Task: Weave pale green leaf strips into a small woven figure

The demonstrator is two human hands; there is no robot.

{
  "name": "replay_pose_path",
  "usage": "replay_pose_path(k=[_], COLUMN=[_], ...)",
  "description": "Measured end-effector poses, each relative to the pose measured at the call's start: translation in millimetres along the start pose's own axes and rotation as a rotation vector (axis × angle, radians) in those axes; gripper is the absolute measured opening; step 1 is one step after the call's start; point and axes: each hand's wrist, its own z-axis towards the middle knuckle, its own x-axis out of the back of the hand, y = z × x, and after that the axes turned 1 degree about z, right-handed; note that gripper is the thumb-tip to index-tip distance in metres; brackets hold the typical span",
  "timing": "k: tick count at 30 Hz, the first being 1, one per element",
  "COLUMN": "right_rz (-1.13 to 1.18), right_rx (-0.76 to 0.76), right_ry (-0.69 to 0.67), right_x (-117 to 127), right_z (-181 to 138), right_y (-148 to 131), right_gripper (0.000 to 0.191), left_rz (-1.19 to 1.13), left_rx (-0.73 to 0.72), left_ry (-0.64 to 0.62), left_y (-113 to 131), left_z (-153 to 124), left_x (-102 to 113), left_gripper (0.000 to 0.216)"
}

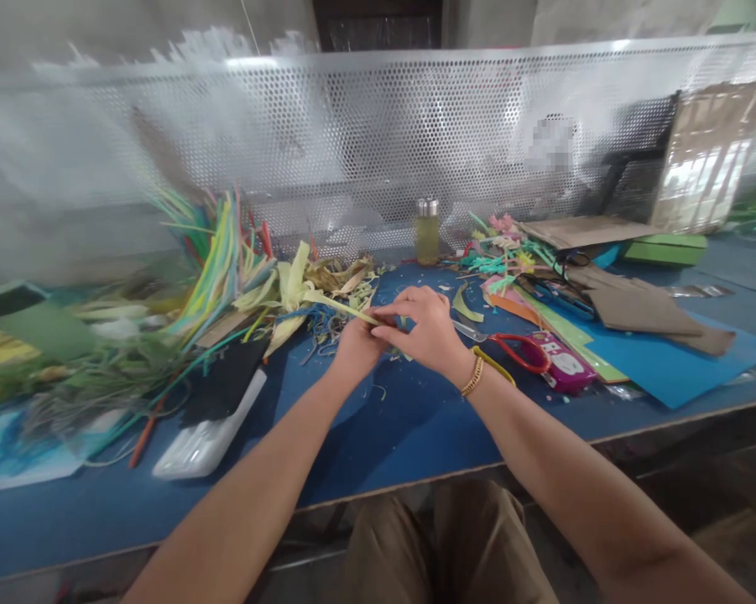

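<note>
At the bottom middle of the frame are the person's trousers (453, 545), under the near edge of the blue table (403, 436). Both bare forearms run up from the lower corners and meet at mid-frame. The left hand (356, 344) is curled closed and the right hand (424, 331) lies against it, fingers bent over. Between them they grip a pale yellow-green strip (336, 306), which runs from the hands up and to the left, just above the table. The hands overlap, so which fingers do the pinching is hard to make out. A bracelet (475, 377) sits on the right wrist.

Just right of that wrist lie red-handled scissors (519, 351), touching a purple case (563, 369). At lower left a white tray (207, 436) lies with a black sheet (226, 382) over its upper end. Right of centre a blue sheet (673, 369) lies flat, with brown paper (642, 306) above it.

Farther back, left of centre, a loose pile (214, 260) of coloured strips spreads over the table. A small bottle (426, 231) stands upright at upper centre, and a green box (664, 249) sits at upper right. A perforated metal screen (378, 126) closes off the back of the table.
</note>
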Motion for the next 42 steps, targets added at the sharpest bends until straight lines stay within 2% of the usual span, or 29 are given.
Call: replay_pose_path(k=[4,7,13,18,22,25,31,34,39,42], right_rz=[-0.011,0.007,0.038,0.047,0.054,0.040,0.048,0.071,0.009,-0.024], right_rx=[0.056,0.096,0.097,0.120,0.170,0.197,0.245,0.202,-0.009,-0.042], right_ry=[-0.015,-0.009,0.095,0.070,0.071,0.067,0.044,0.046,0.287,0.272], right_x=[0.0,1.7,9.4,8.4,4.7,2.8,-2.5,0.4,15.9,18.1], right_z=[-0.1,-0.5,-2.7,-6.3,-9.6,-12.1,-13.1,-7.4,3.0,2.9], right_y=[-3.4,-7.0,-11.9,-13.3,-17.2,-19.7,-19.7,-15.0,5.4,12.8], right_gripper=[0.008,0.012,0.017,0.026,0.028,0.029,0.027,0.022,0.023,0.017], left_rz=[-0.032,-0.059,0.121,0.155,0.172,0.163,0.130,-0.088,-0.500,-0.584], left_rx=[-0.030,-0.050,-0.148,-0.117,-0.196,-0.198,-0.110,-0.008,0.308,0.367], left_ry=[0.017,0.055,0.165,0.190,0.139,0.162,0.170,0.159,0.204,0.235], left_y=[-1.0,0.5,7.0,11.8,16.7,22.0,17.2,4.0,-4.7,0.7], left_z=[-1.1,-2.5,-4.0,-3.0,-4.1,-6.2,-5.9,-1.7,6.8,8.8], left_x=[-8.3,-9.4,-2.9,2.3,6.7,6.9,2.5,3.0,9.9,13.2], left_gripper=[0.010,0.008,0.008,0.009,0.008,0.007,0.007,0.008,0.023,0.029])
